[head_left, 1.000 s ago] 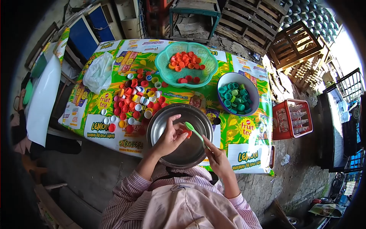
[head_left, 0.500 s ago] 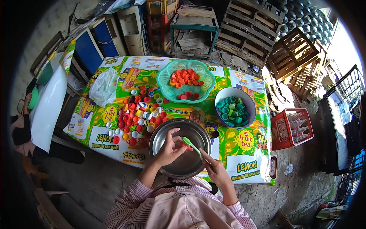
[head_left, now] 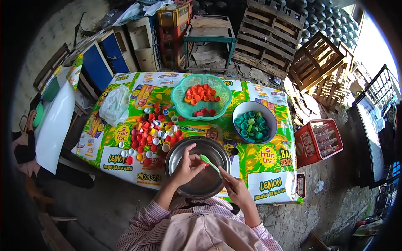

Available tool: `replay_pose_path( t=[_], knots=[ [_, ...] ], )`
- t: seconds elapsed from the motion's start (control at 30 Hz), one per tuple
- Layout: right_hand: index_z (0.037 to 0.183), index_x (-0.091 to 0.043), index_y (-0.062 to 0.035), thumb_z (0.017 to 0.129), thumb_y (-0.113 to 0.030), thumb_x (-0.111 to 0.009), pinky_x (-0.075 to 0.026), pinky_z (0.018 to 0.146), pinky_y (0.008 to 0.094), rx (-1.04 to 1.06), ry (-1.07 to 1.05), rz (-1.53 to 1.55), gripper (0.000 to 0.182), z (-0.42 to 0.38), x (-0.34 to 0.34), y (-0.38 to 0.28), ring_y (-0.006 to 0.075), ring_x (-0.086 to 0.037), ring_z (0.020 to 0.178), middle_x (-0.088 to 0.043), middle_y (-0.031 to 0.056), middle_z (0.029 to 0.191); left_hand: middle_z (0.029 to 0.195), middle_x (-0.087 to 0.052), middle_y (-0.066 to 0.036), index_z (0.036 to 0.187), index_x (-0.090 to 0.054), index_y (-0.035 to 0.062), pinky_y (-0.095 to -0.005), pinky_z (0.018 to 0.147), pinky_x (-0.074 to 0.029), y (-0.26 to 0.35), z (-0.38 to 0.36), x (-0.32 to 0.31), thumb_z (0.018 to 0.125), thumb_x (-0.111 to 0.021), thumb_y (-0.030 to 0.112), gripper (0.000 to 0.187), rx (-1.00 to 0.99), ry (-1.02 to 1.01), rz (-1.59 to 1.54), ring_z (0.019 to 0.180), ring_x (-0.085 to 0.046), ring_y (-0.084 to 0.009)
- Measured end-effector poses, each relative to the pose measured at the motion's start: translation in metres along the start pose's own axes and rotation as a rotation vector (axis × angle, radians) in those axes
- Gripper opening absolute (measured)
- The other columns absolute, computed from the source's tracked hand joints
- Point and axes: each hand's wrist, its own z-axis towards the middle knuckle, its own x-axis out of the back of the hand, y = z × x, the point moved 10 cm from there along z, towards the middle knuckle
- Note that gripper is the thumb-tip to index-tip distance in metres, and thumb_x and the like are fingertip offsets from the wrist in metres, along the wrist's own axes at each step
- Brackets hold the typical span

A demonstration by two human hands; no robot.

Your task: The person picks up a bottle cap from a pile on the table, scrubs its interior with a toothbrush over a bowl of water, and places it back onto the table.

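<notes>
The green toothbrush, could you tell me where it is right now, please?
In the head view, the toothbrush is in the right hand, its head over the steel bowl beside the left hand, near the table's front edge.

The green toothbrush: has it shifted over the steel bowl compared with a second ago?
No, hardly. The toothbrush sits over the same right part of the bowl, its head by the red cap; the whole view slid because the camera moved.

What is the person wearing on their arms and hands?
Both arms wear long sleeves with thin pink and white stripes, the left sleeve and the right sleeve. The left hand and right hand are bare: no gloves, and no rings or watch that show.
</notes>
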Motion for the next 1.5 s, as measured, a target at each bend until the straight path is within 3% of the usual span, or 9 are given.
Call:
replay_pose_path(
  t=[0.07, 0.27, 0.33, 0.4, 0.47, 0.5, 0.83, 1.03, 1.5],
  knots=[
    [0.135, -0.040, -0.0202, 0.083, 0.000, -0.051, -0.045, 0.059, 0.0320, 0.100, 0.110, 0.031, 0.056, -0.001, 0.014, -0.009, 0.0314, -0.057, 0.058, -0.059, 0.0205, 0.074, 0.092, -0.058, -0.009, 0.138, -0.008, 0.0060, -0.0249, 0.077, -0.048, 0.005, 0.000, 0.012, 0.083, -0.060, 0.001, 0.076, -0.039, 0.054, 0.100, 0.085, -0.059, -0.0125],
    [0.135, -0.039, -0.0228, 0.083, 0.000, -0.051, -0.048, 0.064, 0.0385, 0.089, 0.028, 0.003, 0.058, 0.003, -0.006, -0.018, 0.0355, -0.062, 0.071, -0.063, 0.0219, 0.087, 0.089, -0.057, -0.008, 0.139, -0.008, 0.0081, -0.0249, 0.077, -0.048, 0.020, 0.000, 0.010, 0.079, -0.060, -0.006, 0.081, -0.101, 0.027, 0.248, 0.083, -0.058, -0.0120],
    [0.133, -0.044, -0.0176, 0.085, 0.001, -0.050, -0.044, 0.060, 0.0271, 0.073, 0.048, -0.036, 0.052, 0.005, -0.005, -0.020, 0.0187, -0.055, 0.058, -0.060, 0.0167, 0.073, 0.087, -0.056, -0.007, 0.139, -0.007, 0.0084, -0.0251, 0.077, -0.048, 0.018, -0.001, 0.009, 0.079, -0.060, -0.006, 0.081, -0.113, 0.029, 0.233, 0.083, -0.058, -0.0119],
    [0.133, -0.044, -0.0175, 0.084, 0.002, -0.050, -0.044, 0.059, 0.0284, 0.088, 0.063, -0.008, 0.052, 0.005, -0.004, -0.020, 0.0217, -0.056, 0.058, -0.060, 0.0179, 0.074, 0.085, -0.055, -0.007, 0.140, -0.006, 0.0088, -0.0254, 0.077, -0.048, 0.017, -0.002, 0.013, 0.080, -0.060, -0.005, 0.082, -0.092, 0.071, 0.231, 0.082, -0.057, -0.0117],
    [0.134, -0.041, -0.0203, 0.083, 0.000, -0.050, -0.048, 0.060, 0.0395, 0.032, 0.147, -0.061, 0.056, 0.006, 0.005, -0.003, 0.0365, -0.062, 0.070, -0.063, 0.0222, 0.086, 0.085, -0.056, -0.007, 0.140, -0.003, 0.0088, -0.0258, 0.076, -0.048, 0.017, -0.004, 0.017, 0.080, -0.061, -0.004, 0.085, -0.103, 0.072, 0.262, 0.081, -0.058, -0.0116],
    [0.134, -0.042, -0.0203, 0.082, 0.000, -0.051, -0.048, 0.060, 0.0400, 0.115, 0.203, -0.067, 0.056, 0.005, 0.010, -0.011, 0.0373, -0.062, 0.071, -0.063, 0.0223, 0.086, 0.083, -0.057, -0.007, 0.140, -0.002, 0.0063, -0.0256, 0.074, -0.048, 0.018, -0.004, 0.021, 0.080, -0.062, -0.002, 0.085, -0.104, 0.100, 0.266, 0.078, -0.058, -0.0120],
    [0.134, -0.041, -0.0201, 0.081, 0.000, -0.052, -0.049, 0.060, 0.0411, 0.087, 0.218, -0.139, 0.057, 0.001, 0.000, -0.012, 0.0361, -0.063, 0.074, -0.063, 0.0192, 0.090, 0.080, -0.059, -0.008, 0.141, 0.005, 0.0028, -0.0261, 0.072, -0.048, 0.051, -0.010, 0.018, 0.073, -0.062, -0.005, 0.095, -0.261, 0.175, 0.658, 0.074, -0.060, -0.0148],
    [0.134, -0.041, -0.0205, 0.080, 0.002, -0.051, -0.049, 0.060, 0.0400, 0.097, 0.169, -0.127, 0.059, 0.002, -0.008, -0.016, 0.0346, -0.063, 0.072, -0.064, 0.0168, 0.090, 0.078, -0.058, -0.006, 0.141, 0.004, 0.0033, -0.0264, 0.070, -0.048, 0.041, -0.004, 0.026, 0.070, -0.063, -0.006, 0.098, -0.220, 0.180, 0.414, 0.071, -0.058, -0.0136],
    [0.134, -0.041, -0.0220, 0.079, 0.003, -0.051, -0.048, 0.059, 0.0420, 0.136, 0.182, -0.133, 0.061, 0.002, -0.007, -0.022, 0.0361, -0.062, 0.070, -0.063, 0.0181, 0.088, 0.077, -0.061, -0.007, 0.142, 0.003, 0.0022, -0.0255, 0.068, -0.047, 0.061, -0.008, 0.022, 0.074, -0.061, -0.004, 0.094, -0.285, 0.191, 0.611, 0.069, -0.058, -0.0144]
  ],
)
